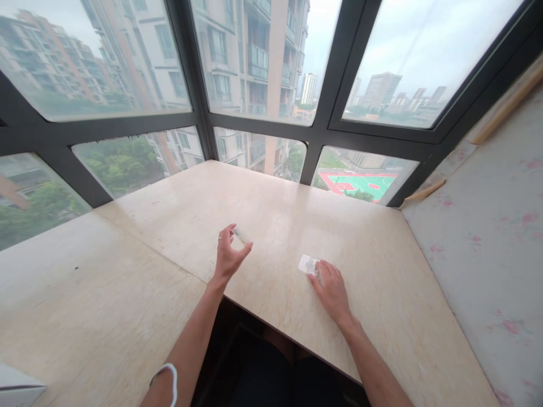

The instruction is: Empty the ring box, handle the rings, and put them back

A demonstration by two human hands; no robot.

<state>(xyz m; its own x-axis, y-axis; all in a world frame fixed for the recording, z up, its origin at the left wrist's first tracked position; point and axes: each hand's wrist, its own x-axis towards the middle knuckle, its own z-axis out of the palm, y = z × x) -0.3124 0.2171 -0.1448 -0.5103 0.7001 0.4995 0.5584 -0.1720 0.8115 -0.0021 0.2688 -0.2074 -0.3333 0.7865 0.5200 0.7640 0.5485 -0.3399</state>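
Note:
My left hand [230, 254] is raised over the counter, its thumb and fingers pinching a small, pale, partly see-through rectangular piece [241, 234] by its edges. What kind of thing it is stays too small and faint to tell. To the right, my right hand [331, 285] rests low at the stone counter [263, 215], thumb and fingers closed on a small white rectangular packet [306, 264] with a greyish mark. The packet's right end is hidden under the fingers. The two hands are well apart.
Dark window frames [314, 138] border the counter's far side. A wall with flowered paper [487, 243] stands along the right, its paper peeling near the window. The corner of a white box [19, 387] shows at lower left. The counter's front edge has a dark recess below it.

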